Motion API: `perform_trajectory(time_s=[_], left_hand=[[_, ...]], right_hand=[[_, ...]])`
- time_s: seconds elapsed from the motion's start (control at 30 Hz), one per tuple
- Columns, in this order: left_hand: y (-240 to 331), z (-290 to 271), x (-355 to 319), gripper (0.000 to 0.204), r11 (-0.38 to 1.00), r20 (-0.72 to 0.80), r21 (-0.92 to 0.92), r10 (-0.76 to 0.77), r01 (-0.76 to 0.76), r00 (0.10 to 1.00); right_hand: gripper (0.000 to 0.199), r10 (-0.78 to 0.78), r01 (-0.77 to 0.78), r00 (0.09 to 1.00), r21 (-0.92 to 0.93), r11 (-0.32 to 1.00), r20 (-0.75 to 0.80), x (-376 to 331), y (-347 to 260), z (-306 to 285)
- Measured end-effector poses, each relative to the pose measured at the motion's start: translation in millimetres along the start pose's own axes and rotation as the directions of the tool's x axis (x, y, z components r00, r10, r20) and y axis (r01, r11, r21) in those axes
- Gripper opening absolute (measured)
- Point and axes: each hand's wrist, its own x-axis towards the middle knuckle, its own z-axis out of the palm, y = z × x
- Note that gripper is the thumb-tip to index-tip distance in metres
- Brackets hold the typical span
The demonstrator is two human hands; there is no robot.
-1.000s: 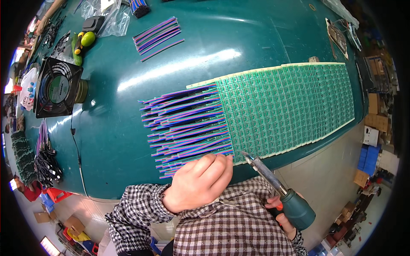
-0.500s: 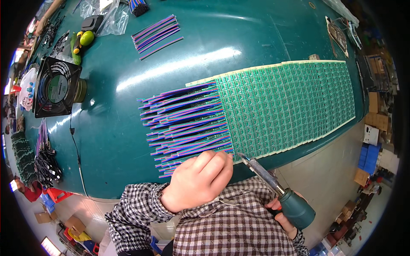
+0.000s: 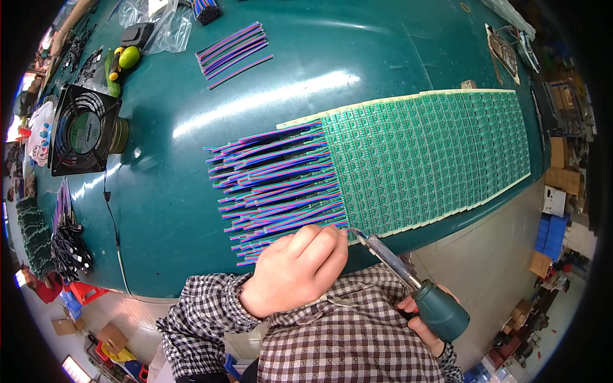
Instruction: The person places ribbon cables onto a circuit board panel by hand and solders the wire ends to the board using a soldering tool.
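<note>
From the head camera, the right hand (image 3: 429,337) wraps its fingers round the green handle of a soldering iron (image 3: 399,265) over the near edge of a green table (image 3: 159,246), the iron slanting from near right to far left, its tip by the near left corner of a circuit-board panel (image 3: 428,159) stretching left to right. The left hand (image 3: 290,274), fingers bent and bunched, covers the nearest coloured wires (image 3: 294,170), laid lengthwise left to right at the panel's left side; whether it pinches one cannot be told. A clear plastic bag (image 3: 175,35) lies far left, contents unclear.
</note>
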Motion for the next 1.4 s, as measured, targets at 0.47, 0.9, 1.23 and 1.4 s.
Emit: perform_trajectory(time_s=[0.47,0.9,1.23,1.4], left_hand=[[0,0,0,0.032,1.0,-0.005,0.006,0.001,-0.001,1.0],[-2,-1,0,0.037,1.0,0.01,-0.03,-0.001,0.002,1.0],[-1,4,-2,0.035,1.0,-0.027,-0.005,0.029,-0.029,0.999],[-3,0,0,0.034,0.999,0.01,-0.051,0.003,-0.003,1.0]], right_hand=[[0.046,0.041,-0.041,0.999,0.01,0.999,-0.009,2,-13,0],[0.042,0.076,-0.075,0.997,0.058,0.995,-0.023,5,-19,0],[0.045,-0.003,0.003,1.0,0.0,1.0,-0.014,2,-8,0],[0.044,-0.002,0.002,1.0,-0.003,1.0,-0.007,2,-10,0]])
